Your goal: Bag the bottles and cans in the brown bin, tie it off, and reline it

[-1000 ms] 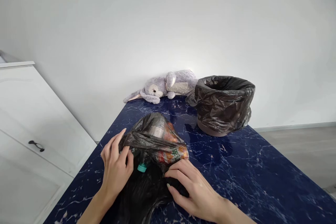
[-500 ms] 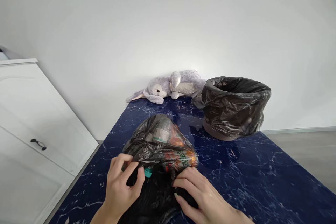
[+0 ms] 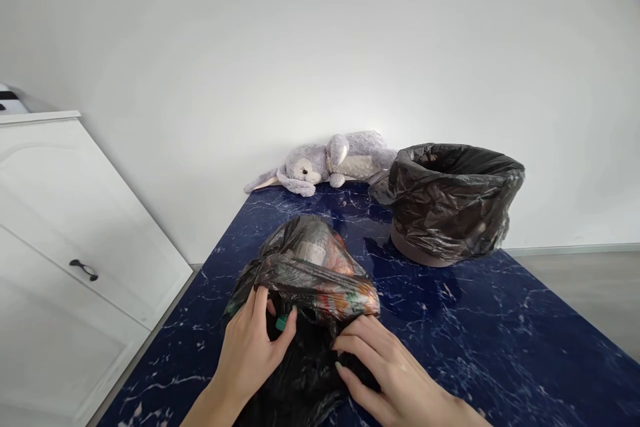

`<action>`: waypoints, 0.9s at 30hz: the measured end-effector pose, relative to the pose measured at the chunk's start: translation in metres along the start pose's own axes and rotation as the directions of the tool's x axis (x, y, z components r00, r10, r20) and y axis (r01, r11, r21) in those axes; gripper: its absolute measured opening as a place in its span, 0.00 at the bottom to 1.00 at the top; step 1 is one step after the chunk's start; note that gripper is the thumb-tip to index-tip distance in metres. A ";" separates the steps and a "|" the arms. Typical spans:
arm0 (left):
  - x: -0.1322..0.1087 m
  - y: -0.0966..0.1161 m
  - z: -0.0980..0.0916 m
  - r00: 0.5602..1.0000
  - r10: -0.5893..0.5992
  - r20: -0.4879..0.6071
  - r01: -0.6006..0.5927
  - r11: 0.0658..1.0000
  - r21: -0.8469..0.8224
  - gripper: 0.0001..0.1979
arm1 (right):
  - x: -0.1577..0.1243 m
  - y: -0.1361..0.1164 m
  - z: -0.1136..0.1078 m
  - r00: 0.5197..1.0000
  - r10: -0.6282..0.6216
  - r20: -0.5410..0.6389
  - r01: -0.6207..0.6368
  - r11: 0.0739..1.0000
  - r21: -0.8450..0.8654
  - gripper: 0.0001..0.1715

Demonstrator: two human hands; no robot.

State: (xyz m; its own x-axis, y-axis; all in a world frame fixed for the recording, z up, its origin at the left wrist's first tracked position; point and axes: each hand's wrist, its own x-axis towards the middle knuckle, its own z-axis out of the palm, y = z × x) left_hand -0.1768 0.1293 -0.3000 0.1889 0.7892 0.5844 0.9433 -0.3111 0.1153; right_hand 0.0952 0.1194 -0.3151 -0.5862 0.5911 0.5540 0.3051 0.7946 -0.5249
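A filled black trash bag [image 3: 310,267] lies on the dark blue marbled table [image 3: 480,340], its thin plastic showing colourful packaging inside. A teal bottle cap [image 3: 281,323] peeks out at the bag's mouth. My left hand [image 3: 253,350] pinches the bag's plastic by that cap, with the fingers curled. On the right side of the mouth, my right hand [image 3: 387,370] presses and grips the gathered black plastic. The loose neck of the bag runs down between my wrists toward me.
A bin lined with a black bag [image 3: 450,203] stands open at the table's far right. A grey plush rabbit [image 3: 327,163] lies against the white wall. A white cabinet [image 3: 60,240] with a dark handle stands to the left. Grey floor shows at right.
My left hand has moved right, in over the teal cap, and curled onto the bag's plastic. My right hand has stayed on the bag's right side. The view has shifted slightly left.
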 end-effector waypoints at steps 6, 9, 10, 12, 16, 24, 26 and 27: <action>-0.006 -0.006 0.011 0.996 0.036 0.080 -0.047 0.989 0.140 0.27 | -0.001 0.000 0.001 0.999 0.034 0.030 -0.035 0.999 0.027 0.16; -0.007 -0.007 0.012 0.994 0.023 0.110 -0.031 0.996 0.078 0.26 | -0.001 0.000 0.002 0.998 0.049 0.044 -0.051 0.998 0.037 0.16; -0.007 -0.006 0.011 0.994 0.021 0.110 -0.026 0.999 0.043 0.26 | -0.001 0.000 0.002 0.998 0.053 0.047 -0.055 0.998 0.040 0.16; -0.006 -0.005 0.009 0.996 0.009 0.093 -0.007 1.000 -0.021 0.25 | -0.001 0.000 0.002 0.997 0.055 0.054 -0.058 0.997 0.042 0.16; -0.001 -0.001 -0.001 0.999 -0.017 0.042 0.021 0.995 -0.094 0.15 | -0.002 0.002 0.002 0.998 0.039 0.045 -0.040 0.999 0.023 0.16; 0.004 0.008 -0.056 0.942 0.029 -0.334 -0.066 0.993 -0.100 0.08 | -0.004 0.003 0.003 0.997 0.040 0.065 -0.042 0.998 0.036 0.13; -0.001 0.009 -0.081 0.931 0.018 -0.364 -0.050 0.996 -0.079 0.04 | -0.005 0.002 0.003 0.997 0.036 0.074 -0.039 0.998 0.044 0.13; -0.005 0.008 -0.093 0.935 -0.008 -0.354 -0.023 0.996 -0.083 0.05 | -0.005 0.002 0.003 0.996 0.035 0.079 -0.038 0.998 0.047 0.12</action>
State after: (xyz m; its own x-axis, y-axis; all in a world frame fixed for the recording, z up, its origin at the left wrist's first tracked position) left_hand -0.1957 0.0738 -0.2271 0.0726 0.5526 0.8302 0.9129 -0.3720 0.1678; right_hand 0.0964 0.1177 -0.3213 -0.6328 0.6054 0.4827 0.2918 0.7639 -0.5756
